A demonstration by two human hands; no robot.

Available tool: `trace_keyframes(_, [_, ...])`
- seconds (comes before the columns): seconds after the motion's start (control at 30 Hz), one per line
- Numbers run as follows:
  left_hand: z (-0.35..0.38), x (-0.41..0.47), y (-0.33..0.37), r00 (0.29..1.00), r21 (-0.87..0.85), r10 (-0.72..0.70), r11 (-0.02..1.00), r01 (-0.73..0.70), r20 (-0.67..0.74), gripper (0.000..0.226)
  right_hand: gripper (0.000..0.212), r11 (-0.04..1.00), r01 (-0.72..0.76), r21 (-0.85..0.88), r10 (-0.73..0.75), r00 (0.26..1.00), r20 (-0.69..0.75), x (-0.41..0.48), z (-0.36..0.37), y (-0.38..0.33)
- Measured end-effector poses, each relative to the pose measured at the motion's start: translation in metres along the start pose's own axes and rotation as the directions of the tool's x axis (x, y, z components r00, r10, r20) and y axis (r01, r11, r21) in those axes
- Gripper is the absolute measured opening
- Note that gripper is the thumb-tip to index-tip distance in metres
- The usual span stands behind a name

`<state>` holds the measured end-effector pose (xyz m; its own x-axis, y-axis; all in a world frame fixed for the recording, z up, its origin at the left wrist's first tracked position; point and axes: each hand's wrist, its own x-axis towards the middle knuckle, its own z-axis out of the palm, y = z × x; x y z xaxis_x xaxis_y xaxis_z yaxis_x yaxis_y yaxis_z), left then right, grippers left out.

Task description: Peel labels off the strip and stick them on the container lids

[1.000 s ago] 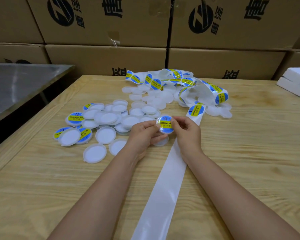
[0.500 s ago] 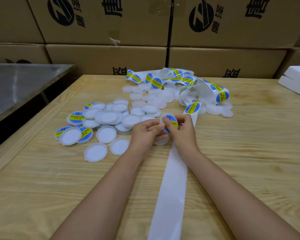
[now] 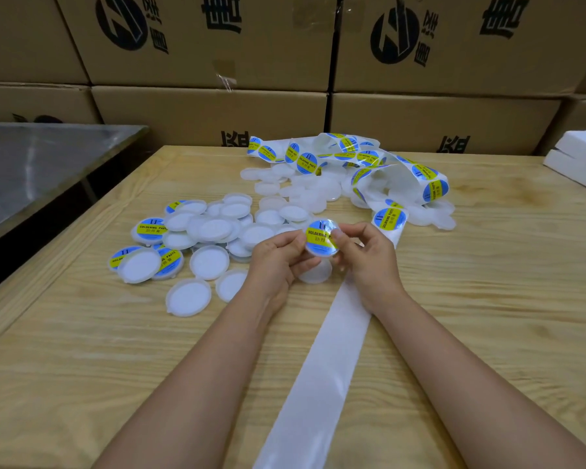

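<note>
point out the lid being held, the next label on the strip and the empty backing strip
held lid (image 3: 318, 237): head view, on its stuck-on label's yellow band
next label (image 3: 389, 219): head view, centre of the label's face
backing strip (image 3: 322, 384): head view, bare middle between the forearms

A packing or storage room is indicated: printed cartons (image 3: 200, 42) are stacked behind the wooden worktop's (image 3: 82, 367) far edge, a steel table (image 3: 41, 170) is set beside its left edge, foam slabs (image 3: 579, 154) are kept at its far right corner, and lids (image 3: 210, 228) are heaped in bulk.
</note>
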<state>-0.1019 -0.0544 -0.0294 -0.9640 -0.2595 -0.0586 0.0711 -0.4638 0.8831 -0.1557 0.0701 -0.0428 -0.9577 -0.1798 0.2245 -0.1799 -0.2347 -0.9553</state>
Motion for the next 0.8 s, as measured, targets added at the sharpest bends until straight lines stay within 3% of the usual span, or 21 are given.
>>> trace_keyframes(0.1, [0.0, -0.002, 0.0, 1.0, 0.068, 0.012, 0.998, -0.013, 0.01, 0.02, 0.016, 1.0, -0.007, 0.005, 0.007, 1.0, -0.021, 0.0, -0.002, -0.001])
trace_keyframes(0.27, [0.0, -0.002, -0.002, 0.998, 0.139, 0.055, 0.989, -0.052, -0.017, 0.018, 0.01, 0.999, -0.044, 0.006, 0.045, 0.998, -0.04, -0.001, -0.003, -0.001])
trace_keyframes(0.37, [0.0, -0.002, -0.007, 0.988, 0.274, 0.146, 0.953, -0.127, -0.047, 0.013, 0.008, 0.997, -0.038, -0.072, 0.03, 0.994, -0.109, -0.001, 0.0, 0.001])
trace_keyframes(0.43, [-0.001, -0.002, -0.011, 0.951, 0.549, 0.301, 0.807, -0.217, -0.065, 0.012, 0.022, 0.99, -0.034, -0.136, 0.011, 0.987, -0.162, 0.0, -0.002, 0.003])
trace_keyframes(0.5, [-0.004, -0.004, -0.013, 0.881, 0.83, 0.473, 0.498, -0.25, -0.019, 0.013, 0.023, 0.984, -0.028, -0.173, -0.008, 0.979, -0.203, 0.001, -0.005, 0.004])
trace_keyframes(0.57, [-0.008, -0.004, -0.014, 0.833, 0.953, 0.549, 0.209, -0.219, 0.071, 0.015, 0.01, 0.983, -0.04, -0.182, -0.001, 0.976, -0.22, 0.002, -0.007, 0.007])
trace_keyframes(0.6, [-0.009, -0.004, -0.014, 0.83, 0.973, 0.547, 0.113, -0.201, 0.108, 0.015, 0.009, 0.981, -0.049, -0.185, 0.006, 0.974, -0.225, 0.003, -0.007, 0.006])
trace_keyframes(0.67, [-0.01, -0.002, -0.015, 0.852, 0.986, 0.507, 0.019, -0.163, 0.131, 0.016, 0.015, 0.984, -0.067, -0.166, 0.028, 0.973, -0.228, 0.003, -0.008, 0.005])
trace_keyframes(0.8, [-0.007, -0.005, -0.013, 0.846, 0.985, 0.505, -0.076, -0.156, 0.173, 0.022, 0.02, 0.991, -0.125, -0.048, 0.109, 0.96, -0.256, 0.006, -0.011, 0.004])
